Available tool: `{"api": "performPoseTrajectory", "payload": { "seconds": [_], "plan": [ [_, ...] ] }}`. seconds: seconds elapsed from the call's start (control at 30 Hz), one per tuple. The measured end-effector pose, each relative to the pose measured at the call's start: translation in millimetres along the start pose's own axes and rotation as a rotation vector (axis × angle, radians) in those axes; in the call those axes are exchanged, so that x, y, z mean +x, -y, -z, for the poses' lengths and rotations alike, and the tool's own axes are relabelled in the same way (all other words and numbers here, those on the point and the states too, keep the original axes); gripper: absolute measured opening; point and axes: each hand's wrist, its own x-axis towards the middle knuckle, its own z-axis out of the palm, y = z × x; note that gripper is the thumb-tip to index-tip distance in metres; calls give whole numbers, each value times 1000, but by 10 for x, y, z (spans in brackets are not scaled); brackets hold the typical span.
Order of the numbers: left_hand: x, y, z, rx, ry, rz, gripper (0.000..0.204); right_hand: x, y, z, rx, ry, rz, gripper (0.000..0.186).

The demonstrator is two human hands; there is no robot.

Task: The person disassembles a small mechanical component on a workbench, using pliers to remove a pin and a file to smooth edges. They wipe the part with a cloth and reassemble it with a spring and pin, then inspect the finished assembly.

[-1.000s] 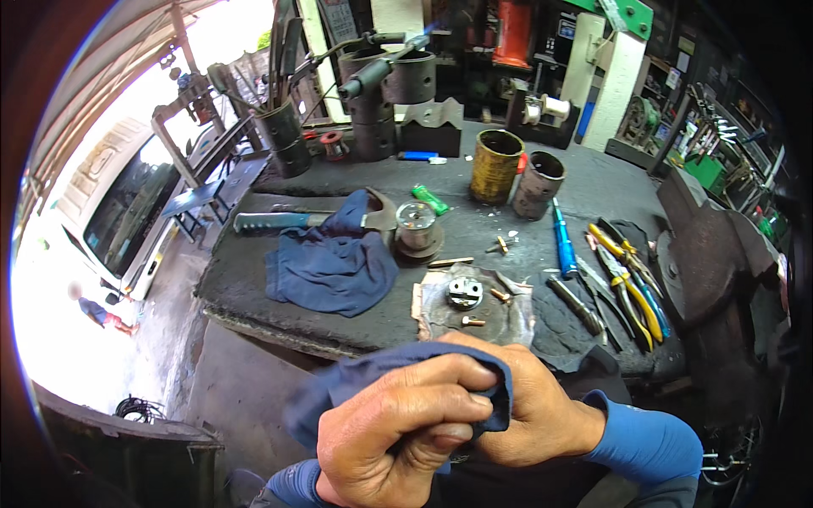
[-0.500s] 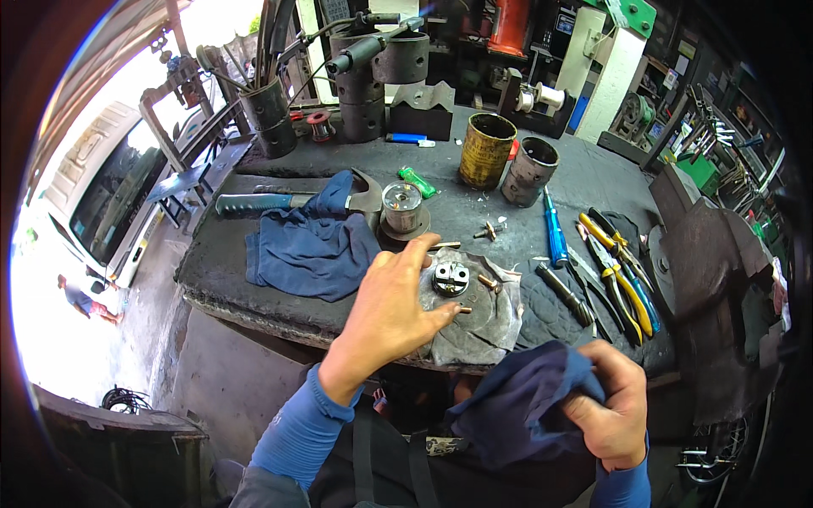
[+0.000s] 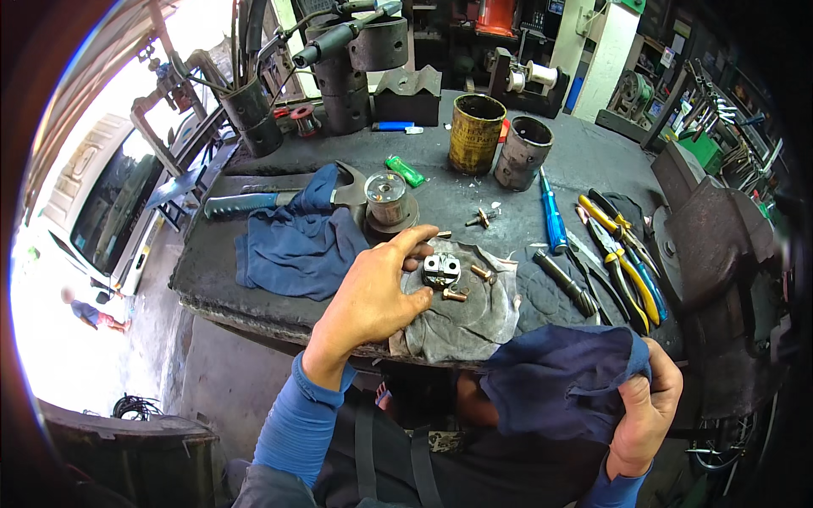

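My right hand (image 3: 641, 415), at the lower right, pinches the upper corner of a dark blue cloth (image 3: 559, 381) that hangs in front of the bench edge. My left hand (image 3: 368, 292) is open over the bench, its thumb and fingers spread beside a small silver metal block with two round holes (image 3: 441, 269). Whether a fingertip touches the block I cannot tell. The block sits on a wrinkled grey rag (image 3: 466, 330). Two copper-coloured bolts lie on that rag, one bolt (image 3: 455, 295) just below the block and another bolt (image 3: 483, 274) to its right.
A jar (image 3: 386, 200), a hammer (image 3: 246, 204) and a blue cloth (image 3: 296, 254) lie left. Behind stand a yellow can (image 3: 476, 140) and a grey can (image 3: 522, 157). To the right are a blue screwdriver (image 3: 554, 222), a dark rod (image 3: 563, 279) and several pliers (image 3: 622, 262).
My right hand has moved right, and the cloth in it is now spread wider instead of bunched. My left hand stays open near the metal block. The whole view has shifted slightly.
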Motion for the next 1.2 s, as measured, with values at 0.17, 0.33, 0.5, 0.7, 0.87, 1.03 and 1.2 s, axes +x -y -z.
{"api": "performPoseTrajectory", "payload": {
  "seconds": [0.17, 0.33, 0.5, 0.7, 0.87, 1.03, 1.2],
  "plan": [
    [105, -10, 5, 14, 29, -46, 73, 25, -74, 25, 47, -31, 78, 35],
    [101, 51, 3, 60, -41, -165, 66, 45, -74, 2, 93, -60, 110, 30],
    [79, 61, -26, -39, -123, -140, 67, -19, -23, 58, 30, -29, 35, 29],
    [101, 83, -27, 5, -87, -172, 86, -17, -43, 49, -28, -31, 62, 29],
    [188, 108, -46, -63, -55, -89, 91, -29, -28, 43, -51, -35, 63, 30],
    [321, 94, 2, -10, 40, -185, 83, -28, -51, 55, -83, -40, 91, 29],
    [270, -9, 56, 115, -77, -257, 71, 30, 11, 46, -158, 69, 140, 24]
  ]
}}
